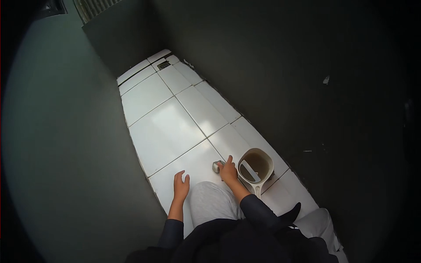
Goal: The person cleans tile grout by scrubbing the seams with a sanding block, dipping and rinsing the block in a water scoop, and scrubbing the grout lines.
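Observation:
My right hand [227,172] is closed around a small grey block-like piece [215,167], low over the white tiles; its exact kind I cannot make out. Just right of that hand stands a white dipper [271,168] with its handle pointing toward me. Brownish liquid [255,158] shows inside it, along with a pale strip [250,171] that may be an object or a reflection. My left hand [181,186] hovers at the left side of the tiles, holding nothing, with thumb and fingers apart.
A white tiled floor strip [160,131] runs forward between dark walls on both sides. A small square drain [163,65] is set into its far end. My grey-clad knee [213,199] is between my forearms. Corrugated material [94,8] appears at the upper left.

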### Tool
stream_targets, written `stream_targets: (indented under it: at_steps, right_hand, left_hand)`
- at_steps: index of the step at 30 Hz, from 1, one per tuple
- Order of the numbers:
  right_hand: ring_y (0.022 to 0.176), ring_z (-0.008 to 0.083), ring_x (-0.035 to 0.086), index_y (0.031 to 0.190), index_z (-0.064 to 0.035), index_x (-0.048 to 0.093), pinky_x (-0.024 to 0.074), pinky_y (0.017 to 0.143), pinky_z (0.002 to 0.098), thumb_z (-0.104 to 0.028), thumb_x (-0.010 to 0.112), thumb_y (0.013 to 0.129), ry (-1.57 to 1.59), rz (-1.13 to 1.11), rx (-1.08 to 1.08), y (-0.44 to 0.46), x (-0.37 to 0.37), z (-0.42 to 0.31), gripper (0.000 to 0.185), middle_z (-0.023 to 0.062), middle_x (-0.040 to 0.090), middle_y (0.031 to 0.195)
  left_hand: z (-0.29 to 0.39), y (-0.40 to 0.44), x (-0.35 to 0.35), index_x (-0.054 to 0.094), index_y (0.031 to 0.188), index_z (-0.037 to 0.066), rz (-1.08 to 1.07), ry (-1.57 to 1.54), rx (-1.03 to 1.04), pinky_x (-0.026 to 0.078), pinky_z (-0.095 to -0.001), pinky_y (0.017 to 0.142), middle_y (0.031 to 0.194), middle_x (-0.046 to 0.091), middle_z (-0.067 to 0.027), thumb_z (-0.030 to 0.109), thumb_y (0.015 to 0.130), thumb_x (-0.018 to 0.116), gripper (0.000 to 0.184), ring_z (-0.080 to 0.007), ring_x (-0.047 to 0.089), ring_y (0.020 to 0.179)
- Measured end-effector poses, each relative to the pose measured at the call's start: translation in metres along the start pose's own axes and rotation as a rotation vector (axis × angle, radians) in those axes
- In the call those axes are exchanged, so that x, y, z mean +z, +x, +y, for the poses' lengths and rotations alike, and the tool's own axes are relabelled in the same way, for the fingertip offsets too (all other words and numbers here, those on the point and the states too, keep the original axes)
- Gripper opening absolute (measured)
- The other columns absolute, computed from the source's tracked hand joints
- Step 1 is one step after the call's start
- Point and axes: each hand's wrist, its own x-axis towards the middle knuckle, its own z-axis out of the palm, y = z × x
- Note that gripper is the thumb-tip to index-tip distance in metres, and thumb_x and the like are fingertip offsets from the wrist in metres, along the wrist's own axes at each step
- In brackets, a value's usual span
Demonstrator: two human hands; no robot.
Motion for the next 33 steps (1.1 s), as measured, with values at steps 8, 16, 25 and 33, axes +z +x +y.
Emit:
stream_targets:
  at_steps: [8,16,25,33]
  right_hand:
    - [0.088,0.0345,0.066,0.107,-0.0039,0.062,0.051,0.074,0.0411,-0.019,0.05,0.094,0.038,0.112,-0.537,-0.079,-0.158,-0.011,0.023,0.0178,0.068,0.087]
    - [0.117,0.0329,0.05,0.11,-0.0027,0.061,0.0489,0.089,0.0437,-0.013,0.069,0.074,-0.667,0.315,-0.361,-0.026,-0.181,0.138,0.039,0.0132,0.059,0.117]
    - [0.093,0.0365,0.059,0.105,-0.0066,0.06,0.0494,0.08,0.0451,-0.012,0.067,0.074,-0.209,0.472,-0.287,-0.008,-0.179,0.158,0.032,0.0158,0.062,0.097]
    - [0.08,0.0294,0.061,0.1,-0.0021,0.056,0.0482,0.074,0.0351,-0.015,0.071,0.077,0.313,0.276,-0.498,-0.03,-0.192,0.061,0.03,0.0153,0.06,0.087]
  left_hand:
    - [0.124,-0.019,0.029,0.056,0.116,0.0,-0.11,-0.183,0.279,0.041,-0.0386,0.098,0.119,0.055,-0.017,0.011,0.088,0.057,0.03,-0.0332,0.052,0.114]
    - [0.145,-0.059,0.099,0.057,0.115,0.003,-0.326,-0.226,0.425,0.046,-0.0378,0.087,0.107,0.055,-0.014,0.008,0.086,0.058,0.029,-0.0291,0.057,0.099]
    - [0.139,-0.051,0.108,0.062,0.107,0.004,-0.281,-0.251,0.384,0.048,-0.032,0.07,0.096,0.05,-0.0104,0.006,0.086,0.057,0.022,-0.0222,0.055,0.08]
    - [0.14,-0.046,0.112,0.064,0.097,0.003,-0.271,-0.237,0.347,0.045,-0.0339,0.068,0.093,0.05,-0.0111,0.008,0.086,0.058,0.013,-0.0244,0.054,0.078]
